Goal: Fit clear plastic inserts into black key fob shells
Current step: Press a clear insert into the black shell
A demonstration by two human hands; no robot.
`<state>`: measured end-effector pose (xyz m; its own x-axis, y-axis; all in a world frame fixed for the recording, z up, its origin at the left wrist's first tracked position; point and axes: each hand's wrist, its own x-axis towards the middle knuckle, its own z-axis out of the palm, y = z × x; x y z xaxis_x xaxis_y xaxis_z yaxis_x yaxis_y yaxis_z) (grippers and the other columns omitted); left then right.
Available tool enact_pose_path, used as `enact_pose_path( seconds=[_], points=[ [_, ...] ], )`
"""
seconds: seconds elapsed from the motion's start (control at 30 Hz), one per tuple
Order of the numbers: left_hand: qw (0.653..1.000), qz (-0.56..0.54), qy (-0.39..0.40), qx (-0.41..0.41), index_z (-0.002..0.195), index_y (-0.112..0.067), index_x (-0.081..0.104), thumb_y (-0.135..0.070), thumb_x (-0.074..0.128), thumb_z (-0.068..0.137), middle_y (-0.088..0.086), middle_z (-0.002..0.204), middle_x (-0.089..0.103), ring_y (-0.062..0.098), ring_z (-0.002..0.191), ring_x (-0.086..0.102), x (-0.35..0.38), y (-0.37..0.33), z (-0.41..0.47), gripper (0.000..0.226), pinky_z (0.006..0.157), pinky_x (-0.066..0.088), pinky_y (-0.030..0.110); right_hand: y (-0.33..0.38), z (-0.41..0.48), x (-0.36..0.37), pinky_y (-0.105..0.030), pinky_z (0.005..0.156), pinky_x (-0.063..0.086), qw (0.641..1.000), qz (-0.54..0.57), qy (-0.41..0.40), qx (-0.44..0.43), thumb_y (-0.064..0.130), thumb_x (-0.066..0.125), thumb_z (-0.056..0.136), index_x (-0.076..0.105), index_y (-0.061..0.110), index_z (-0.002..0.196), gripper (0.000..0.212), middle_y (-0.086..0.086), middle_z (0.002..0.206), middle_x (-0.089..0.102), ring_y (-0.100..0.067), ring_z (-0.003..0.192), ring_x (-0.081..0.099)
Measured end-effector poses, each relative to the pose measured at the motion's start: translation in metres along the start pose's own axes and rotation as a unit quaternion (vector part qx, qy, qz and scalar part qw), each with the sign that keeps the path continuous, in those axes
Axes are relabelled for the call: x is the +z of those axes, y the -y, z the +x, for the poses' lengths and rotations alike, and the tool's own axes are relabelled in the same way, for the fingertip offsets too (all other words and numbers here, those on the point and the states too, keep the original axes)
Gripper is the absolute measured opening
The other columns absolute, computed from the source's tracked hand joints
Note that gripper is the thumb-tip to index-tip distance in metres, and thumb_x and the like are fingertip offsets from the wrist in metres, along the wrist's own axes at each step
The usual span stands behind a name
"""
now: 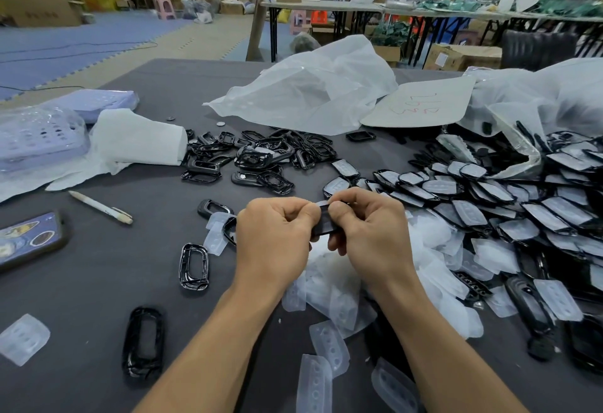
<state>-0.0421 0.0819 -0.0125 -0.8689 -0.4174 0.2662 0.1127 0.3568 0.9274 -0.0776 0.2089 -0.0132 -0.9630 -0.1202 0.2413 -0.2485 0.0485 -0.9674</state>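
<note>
Both hands meet over the middle of the grey table (156, 269) around one black key fob shell (323, 221). My left hand (277, 233) grips its left side with curled fingers. My right hand (368, 229) pinches its right side and top edge. Whether a clear insert sits in this shell is hidden by my fingers. Loose clear plastic inserts (329, 344) lie under and in front of my wrists. Empty black shells (193, 266) lie to the left, and a heap of them (257, 158) sits further back. Shells with inserts in them (489, 203) are piled at the right.
A phone (29, 239) and a pen (101, 207) lie at the left. A white cloth (137, 141) and a lilac tray (39, 138) sit at the back left. Plastic bags (313, 86) and a labelled card (421, 102) cover the far side.
</note>
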Motion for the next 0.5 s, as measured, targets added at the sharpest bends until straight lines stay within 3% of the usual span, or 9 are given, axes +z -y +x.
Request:
enact_pose_path(
  seconds=[0.13,0.23,0.3,0.37,0.5],
  points=[
    [0.999,0.043,-0.014,0.017,0.079,-0.048,0.075,-0.035,0.067,0.085,-0.017,0.056,0.069,0.008,0.051,0.067,0.001,0.000,-0.002,0.017,0.055,0.058,0.032,-0.002,0.000,-0.002,-0.026,0.041,0.045,0.999,0.028,0.007,0.020,-0.004,0.056,0.098,0.072,0.021,0.073,0.039,-0.009,0.055,0.065,-0.018,0.041,0.057],
    [0.999,0.033,-0.014,0.006,0.069,-0.043,0.078,-0.022,0.073,0.091,-0.015,0.057,0.070,0.007,0.049,0.068,0.000,0.004,0.001,0.031,0.052,0.056,0.025,-0.002,0.000,-0.003,-0.033,0.048,0.051,0.999,0.026,0.013,0.021,-0.003,0.055,0.094,0.076,0.017,0.083,0.031,-0.013,0.066,0.071,-0.023,0.049,0.063],
    [1.000,0.007,-0.010,-0.013,0.071,-0.039,0.080,-0.015,0.074,0.092,-0.007,0.056,0.071,0.012,0.047,0.068,-0.002,0.005,0.004,0.033,0.051,0.054,0.026,-0.002,-0.001,-0.007,-0.033,0.061,0.058,0.999,-0.043,0.005,-0.008,0.005,0.062,0.083,0.079,0.026,0.097,0.030,0.001,0.083,0.078,-0.017,0.067,0.072],
    [0.999,-0.009,-0.003,-0.032,0.072,-0.034,0.080,-0.013,0.073,0.093,0.000,0.054,0.070,0.015,0.045,0.066,-0.005,0.007,0.007,0.030,0.050,0.053,0.028,-0.001,-0.001,-0.011,-0.023,0.075,0.059,0.991,-0.126,0.028,-0.046,0.016,0.070,0.074,0.077,0.036,0.109,0.041,0.019,0.097,0.076,-0.007,0.087,0.073],
    [0.999,-0.013,0.018,-0.046,0.073,-0.033,0.081,-0.022,0.074,0.093,-0.001,0.056,0.071,0.013,0.045,0.065,-0.007,0.009,0.008,0.024,0.045,0.048,0.024,0.003,-0.003,-0.014,-0.023,0.077,0.058,0.978,-0.193,0.035,-0.070,0.016,0.081,0.070,0.078,0.037,0.105,0.042,0.024,0.089,0.074,-0.006,0.083,0.071]
  ],
)
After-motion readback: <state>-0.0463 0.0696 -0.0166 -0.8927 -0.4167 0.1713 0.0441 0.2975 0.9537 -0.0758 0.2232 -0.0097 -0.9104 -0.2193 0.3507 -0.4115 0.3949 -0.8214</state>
